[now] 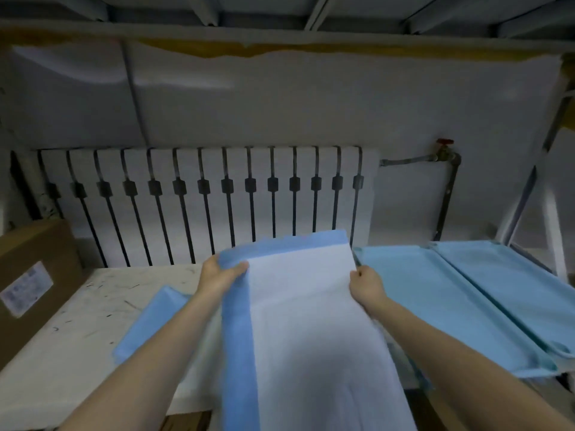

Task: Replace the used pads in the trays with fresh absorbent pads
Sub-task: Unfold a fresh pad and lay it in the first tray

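I hold a white absorbent pad [305, 321] with blue borders spread out in front of me, above the table edge. My left hand [219, 276] pinches its blue left border near the top corner. My right hand [367, 284] grips the pad's right edge, fingers curled. Two light blue trays lie side by side to the right: the nearer tray [435, 293] next to the pad and the farther tray [510, 284] at the right edge. A folded blue pad [149, 325] lies on the table, partly hidden under my left forearm.
A scuffed white table [77, 321] spans the left. A brown cardboard box [34, 275] with a label stands at its far left. A white radiator [205, 206] and a pipe with a red valve [445, 150] line the back wall. A shelf frame rises at right.
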Motion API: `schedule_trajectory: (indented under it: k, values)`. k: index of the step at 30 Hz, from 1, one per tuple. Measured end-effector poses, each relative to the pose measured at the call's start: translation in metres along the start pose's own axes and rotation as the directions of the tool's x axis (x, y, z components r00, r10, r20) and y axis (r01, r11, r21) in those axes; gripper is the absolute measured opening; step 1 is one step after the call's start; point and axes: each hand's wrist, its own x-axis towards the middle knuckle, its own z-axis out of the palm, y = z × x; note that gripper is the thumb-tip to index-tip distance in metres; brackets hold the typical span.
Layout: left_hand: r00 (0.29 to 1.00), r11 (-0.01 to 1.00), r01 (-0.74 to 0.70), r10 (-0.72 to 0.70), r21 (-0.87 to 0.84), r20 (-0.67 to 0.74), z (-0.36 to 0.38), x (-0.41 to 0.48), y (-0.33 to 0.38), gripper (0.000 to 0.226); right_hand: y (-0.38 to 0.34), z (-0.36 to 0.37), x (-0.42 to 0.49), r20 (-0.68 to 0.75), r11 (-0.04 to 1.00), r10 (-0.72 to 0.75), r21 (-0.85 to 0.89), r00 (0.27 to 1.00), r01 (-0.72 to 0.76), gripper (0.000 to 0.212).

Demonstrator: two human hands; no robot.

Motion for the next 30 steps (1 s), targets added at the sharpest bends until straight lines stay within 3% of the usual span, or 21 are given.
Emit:
schedule_trajectory:
  k: [2, 3, 5, 7, 9, 11, 15, 18, 20, 24, 30]
  values:
    - [0.981, 0.972, 0.114, -0.143, 0.207, 0.132, 0.003, 0.012, -0.026, 0.054, 0.011, 0.016, 0.01, -0.039, 1.0, -0.016, 0.014, 0.999, 0.016, 0.027]
    - [0.972, 0.937, 0.127, -0.183, 0.325, 0.146, 0.003, 0.02, -0.039, 0.053, 0.015, 0.025, 0.016, -0.047, 1.0, -0.028, 0.01, 0.999, 0.029, 0.024]
    - [0.985, 0.904, 0.11, -0.155, 0.412, 0.076, 0.002, 0.033, -0.054, 0.029, 0.021, 0.037, 0.025, -0.007, 0.998, -0.053, -0.037, 0.999, 0.053, 0.022]
    - [0.998, 0.89, 0.064, -0.069, 0.452, -0.005, 0.002, 0.044, -0.056, 0.008, 0.026, 0.046, 0.033, 0.077, 0.993, -0.076, -0.086, 0.994, 0.083, 0.016]
    - [0.999, 0.869, 0.023, 0.004, 0.494, -0.054, 0.004, 0.056, -0.058, 0.009, 0.026, 0.049, 0.037, 0.128, 0.991, -0.076, -0.099, 0.989, 0.089, 0.008]
    - [0.994, 0.86, -0.006, 0.06, 0.51, -0.09, 0.011, 0.069, -0.063, 0.008, 0.027, 0.054, 0.042, 0.127, 0.992, -0.088, -0.082, 0.988, 0.099, 0.024]
    - [0.956, 0.858, -0.087, 0.215, 0.506, -0.2, 0.026, 0.086, -0.059, 0.012, 0.03, 0.063, 0.051, 0.116, 0.949, -0.267, -0.142, 0.957, 0.282, 0.019]
    - [0.93, 0.89, -0.116, 0.253, 0.442, -0.265, 0.036, 0.1, -0.052, 0.014, 0.035, 0.069, 0.062, 0.096, 0.938, -0.296, -0.162, 0.95, 0.308, 0.03]
    - [0.96, 0.907, -0.048, 0.157, 0.418, -0.23, 0.04, 0.102, -0.053, 0.018, 0.039, 0.075, 0.068, 0.062, 0.934, -0.29, -0.201, 0.955, 0.297, 0.031]
    - [0.995, 0.823, 0.097, -0.087, 0.56, -0.045, 0.037, 0.094, -0.082, 0.037, 0.045, 0.089, 0.067, 0.027, 0.925, -0.294, -0.244, 0.955, 0.291, 0.031]
    - [1.0, 0.768, -0.008, 0.017, 0.64, -0.007, 0.031, 0.092, -0.094, 0.018, 0.034, 0.101, 0.071, 0.05, 0.905, -0.255, -0.34, 0.966, 0.257, 0.039]
